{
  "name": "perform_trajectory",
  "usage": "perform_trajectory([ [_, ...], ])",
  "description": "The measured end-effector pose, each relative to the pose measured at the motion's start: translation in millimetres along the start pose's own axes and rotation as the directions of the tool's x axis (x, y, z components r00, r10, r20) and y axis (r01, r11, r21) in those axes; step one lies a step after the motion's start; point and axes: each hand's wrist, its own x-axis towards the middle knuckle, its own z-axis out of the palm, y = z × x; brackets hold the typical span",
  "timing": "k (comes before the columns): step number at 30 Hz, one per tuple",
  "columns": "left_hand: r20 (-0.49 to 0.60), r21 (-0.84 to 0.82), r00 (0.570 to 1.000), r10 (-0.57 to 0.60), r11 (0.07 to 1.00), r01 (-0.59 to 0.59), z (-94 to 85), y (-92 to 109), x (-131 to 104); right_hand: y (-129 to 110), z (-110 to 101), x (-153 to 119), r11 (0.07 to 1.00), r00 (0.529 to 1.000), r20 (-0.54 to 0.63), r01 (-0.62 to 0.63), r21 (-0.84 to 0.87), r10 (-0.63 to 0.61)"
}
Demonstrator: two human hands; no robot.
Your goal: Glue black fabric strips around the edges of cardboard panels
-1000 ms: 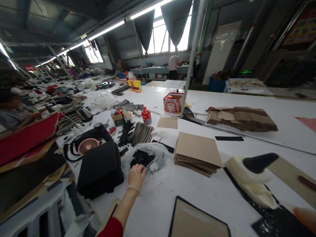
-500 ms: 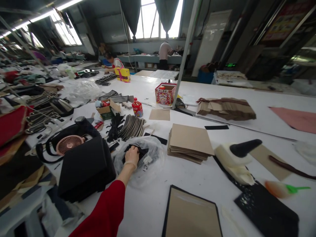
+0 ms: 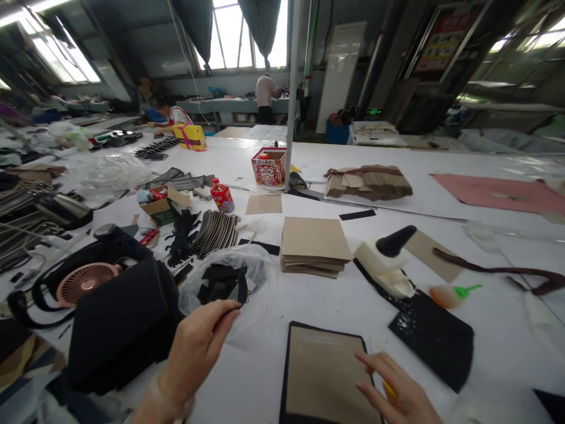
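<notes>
My left hand (image 3: 198,335) pinches the end of a black strip (image 3: 242,285) between thumb and fingers. The strip rises from a clear plastic bag (image 3: 265,271) that holds more black pieces (image 3: 216,282). Low on the right, my right hand (image 3: 397,386) hovers at the edge of a tan board (image 3: 324,371) with a black border. Its thumb and forefinger are apart, while a small yellow object (image 3: 389,388), mostly hidden, is tucked in the hand.
Stacked tan boards (image 3: 315,241) sit behind the bordered board. A black stack (image 3: 123,324) and a pink fan (image 3: 86,282) stand left. To the right are a cream container with a black nozzle (image 3: 392,259) and a black sheet (image 3: 435,341). A pole (image 3: 291,100) rises beyond.
My left hand has come out of the bag toward me with a black strip. My right hand has entered from below. The view has turned to the right.
</notes>
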Motion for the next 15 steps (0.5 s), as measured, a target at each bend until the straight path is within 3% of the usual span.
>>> perform_trajectory([
  [3,0.201,-0.168,0.973,0.111,0.983,-0.077,3.7,48,-10,-50,-13,16,0.991,0.992,0.124,0.012,0.13,-0.029],
  [5,0.387,-0.257,0.911,0.143,0.966,-0.042,11.9,77,-12,-77,-21,21,0.971,0.963,0.251,0.036,0.236,-0.097],
  [7,0.538,-0.324,0.834,0.124,0.943,0.069,21.2,100,-14,-89,-25,21,0.942,0.911,0.369,0.055,0.332,-0.183],
  [9,0.599,-0.353,0.8,0.047,0.912,0.211,31.5,111,-15,-84,-25,18,0.922,0.862,0.478,-0.034,0.387,-0.169],
  [11,0.584,-0.373,0.809,-0.074,0.86,0.348,45.4,110,-20,-64,-23,10,0.895,0.826,0.561,-0.211,0.392,-0.051],
  [13,0.543,-0.423,0.813,-0.21,0.768,0.481,66.3,100,-27,-36,-21,2,0.848,0.832,0.545,-0.361,0.388,0.105],
  [15,0.535,-0.496,0.783,-0.318,0.632,0.596,95.0,85,-37,-6,-19,-4,0.805,0.855,0.449,-0.448,0.389,0.259],
])
